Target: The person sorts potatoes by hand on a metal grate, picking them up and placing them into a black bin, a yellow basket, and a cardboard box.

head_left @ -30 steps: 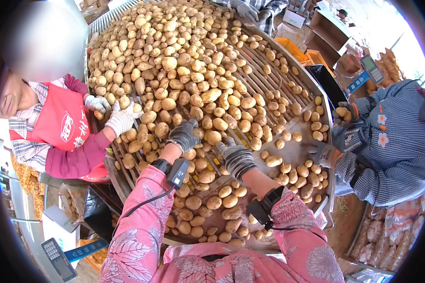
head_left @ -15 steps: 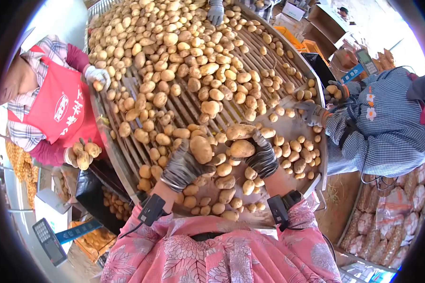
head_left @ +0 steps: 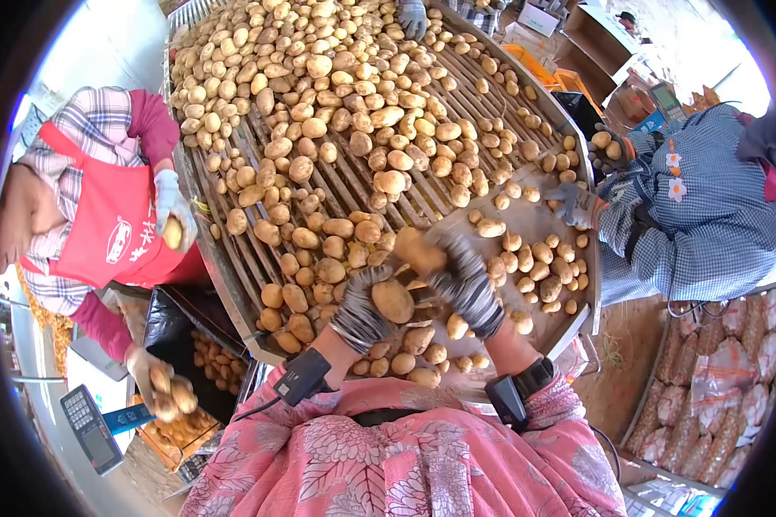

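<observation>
My left hand (head_left: 362,308), in a dark grey striped glove, is closed round a potato (head_left: 392,302) low over the sorting table. My right hand (head_left: 470,289), in a matching glove, grips a long potato (head_left: 420,252) by its end. That potato is smeared by motion and sits just above the left hand's one. The two hands are close together, and part of the right fingers is blurred. Loose potatoes (head_left: 418,340) lie beneath and below the hands on the table's flat metal part.
A slatted sorting table (head_left: 328,185) carries a large heap of potatoes (head_left: 319,65). A person in a red apron (head_left: 103,207) stands left, holding potatoes over a crate (head_left: 177,431). Another in checked clothing (head_left: 698,215) works at right. A third gloved hand (head_left: 412,19) reaches in from the far side.
My hands have drawn together, and the right one has brought its long potato left. The left person's lower hand has moved down towards the crate with potatoes.
</observation>
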Demonstrator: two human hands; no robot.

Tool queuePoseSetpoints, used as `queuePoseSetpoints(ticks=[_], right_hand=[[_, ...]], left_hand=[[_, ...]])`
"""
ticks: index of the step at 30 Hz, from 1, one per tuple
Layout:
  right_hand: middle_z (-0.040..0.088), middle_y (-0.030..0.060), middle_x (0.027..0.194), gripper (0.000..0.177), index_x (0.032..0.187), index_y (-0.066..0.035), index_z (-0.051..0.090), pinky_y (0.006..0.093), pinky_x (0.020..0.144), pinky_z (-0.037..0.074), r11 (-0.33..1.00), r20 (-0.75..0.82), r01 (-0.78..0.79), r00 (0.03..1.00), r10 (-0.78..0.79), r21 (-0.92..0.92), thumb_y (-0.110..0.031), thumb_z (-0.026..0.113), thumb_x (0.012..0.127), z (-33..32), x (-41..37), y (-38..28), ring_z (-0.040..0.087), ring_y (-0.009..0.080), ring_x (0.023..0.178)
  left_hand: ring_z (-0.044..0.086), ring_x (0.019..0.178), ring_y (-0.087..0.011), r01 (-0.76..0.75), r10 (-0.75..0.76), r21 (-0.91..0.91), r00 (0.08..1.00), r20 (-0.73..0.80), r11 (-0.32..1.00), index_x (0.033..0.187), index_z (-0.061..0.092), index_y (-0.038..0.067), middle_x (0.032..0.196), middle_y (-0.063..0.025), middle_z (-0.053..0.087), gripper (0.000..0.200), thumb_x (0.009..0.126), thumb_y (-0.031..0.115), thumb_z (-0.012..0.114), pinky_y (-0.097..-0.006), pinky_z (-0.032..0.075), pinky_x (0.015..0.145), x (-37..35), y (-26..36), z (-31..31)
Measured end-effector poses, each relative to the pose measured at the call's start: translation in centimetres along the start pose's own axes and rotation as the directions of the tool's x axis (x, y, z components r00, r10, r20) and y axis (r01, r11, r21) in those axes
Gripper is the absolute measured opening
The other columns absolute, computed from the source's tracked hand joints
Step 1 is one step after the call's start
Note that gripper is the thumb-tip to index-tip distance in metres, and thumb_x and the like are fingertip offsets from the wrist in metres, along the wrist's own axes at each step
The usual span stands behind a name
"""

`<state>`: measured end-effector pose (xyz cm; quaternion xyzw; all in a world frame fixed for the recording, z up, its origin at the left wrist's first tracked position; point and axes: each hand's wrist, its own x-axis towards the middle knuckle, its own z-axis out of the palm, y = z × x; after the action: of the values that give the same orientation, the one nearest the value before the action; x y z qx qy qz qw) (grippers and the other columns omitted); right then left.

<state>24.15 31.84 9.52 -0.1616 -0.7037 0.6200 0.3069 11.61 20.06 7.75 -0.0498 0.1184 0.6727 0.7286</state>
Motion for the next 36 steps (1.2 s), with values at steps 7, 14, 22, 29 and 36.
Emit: queuePoseSetpoints(ticks=[7,14,22,29,36], right_hand=[[0.05,0.0135,0.127,0.041,0.118,-0.004,0.053,0.0384,0.102,0.035,0.993,0.146,0.003,0.989,0.015,-0.121,-0.01,0.067,0.079,0.1,-2.2,-0.3,0.044,0.0289,0.122],[0.047,0.0151,0.127,0.067,0.129,-0.012,0.046,0.0441,0.096,0.039,0.404,-0.017,-0.161,0.941,0.337,-0.901,-0.032,0.072,0.07,-5.0,-5.6,2.9,0.047,0.0359,0.112],[0.058,0.0076,0.113,0.041,0.109,-0.014,0.06,0.0503,0.101,0.031,0.521,0.416,0.251,0.881,0.227,-0.816,-0.032,0.066,0.072,-2.8,-12.3,4.6,0.046,0.0311,0.116],[0.057,0.0136,0.11,0.03,0.105,-0.008,0.059,0.0404,0.081,0.048,0.513,-0.039,-0.004,0.998,-0.058,-0.859,-0.017,0.063,0.077,-8.4,-7.9,6.2,0.057,0.0321,0.093],[0.049,0.0216,0.126,0.037,0.116,-0.009,0.055,0.0422,0.081,0.05,0.24,-0.246,-0.323,0.921,0.302,-0.915,-0.013,0.06,0.079,-11.8,1.9,9.1,0.06,0.0357,0.096]], left_hand=[[0.05,0.111,-0.0331,0.072,-0.069,-0.047,0.995,0.076,0.996,0.127,0.043,0.003,0.127,-0.0172,0.046,0.06,0.086,0.046,0.052,-0.0448,0.043,0.096,0.8,-0.4,-2.0],[0.06,0.084,-0.027,-0.321,0.297,0.169,0.943,0.149,0.932,0.094,0.057,0.002,0.088,-0.0142,0.061,0.042,0.093,0.042,0.046,-0.0368,0.048,0.085,-1.3,2.7,-8.7],[0.054,0.105,-0.0271,-0.24,0.25,0.085,0.958,-0.137,0.967,0.122,0.049,0.007,0.113,-0.0122,0.056,0.05,0.092,0.047,0.044,-0.0404,0.043,0.095,-3.6,3.2,-8.0],[0.054,0.106,-0.0278,-0.206,0.218,0.083,0.956,-0.195,0.975,0.122,0.049,0.006,0.114,-0.0128,0.056,0.051,0.092,0.047,0.044,-0.0418,0.043,0.095,-3.8,3.3,-8.6],[0.054,0.106,-0.0284,-0.174,0.189,0.085,0.956,-0.224,0.981,0.122,0.049,0.006,0.115,-0.0135,0.056,0.052,0.092,0.048,0.045,-0.0432,0.043,0.095,-3.0,3.9,-9.0]])
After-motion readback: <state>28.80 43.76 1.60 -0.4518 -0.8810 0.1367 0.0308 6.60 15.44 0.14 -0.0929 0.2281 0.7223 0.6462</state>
